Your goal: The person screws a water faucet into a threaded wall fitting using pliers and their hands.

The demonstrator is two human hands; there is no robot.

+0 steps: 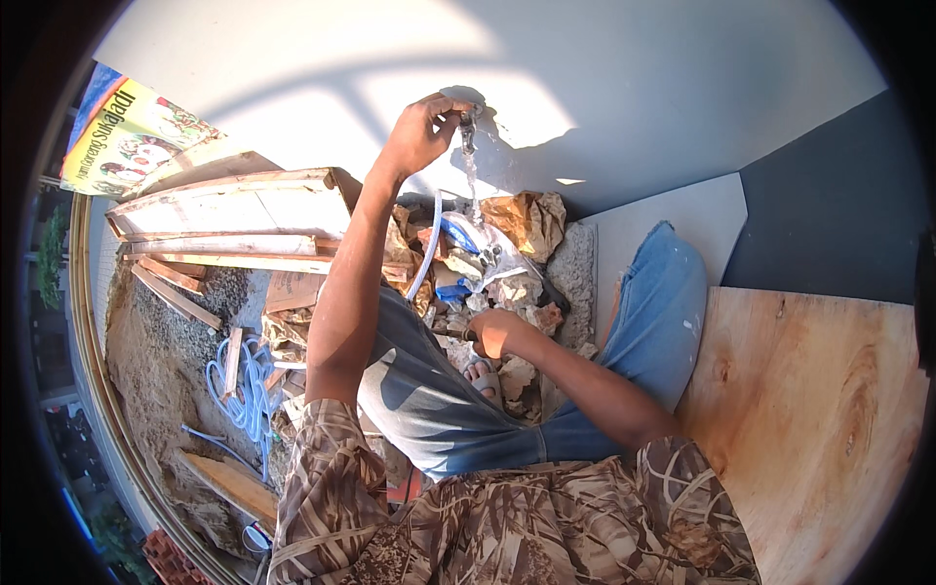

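My left hand (429, 132) grips a small tap (466, 119) on the pale wall (634, 88), and water (473, 180) runs from it onto rubble and crumpled bags below. My right hand (500, 336), lower and right of the tap, is closed on a thin dark object (455, 331) that I cannot make out, just above my sandalled foot (483, 380). A translucent hose (423, 258) stands among the debris, beside blue and white plastic scraps (478, 249) and crumpled brown paper (522, 219).
Wooden boards and planks (234, 244) lean at the left, with a coiled blue hose (239, 390) on gravelly ground and a yellow banner (136, 136) behind. A plywood sheet (799, 409) and dark panel (829, 205) are at my right. My bent knees frame the rubble.
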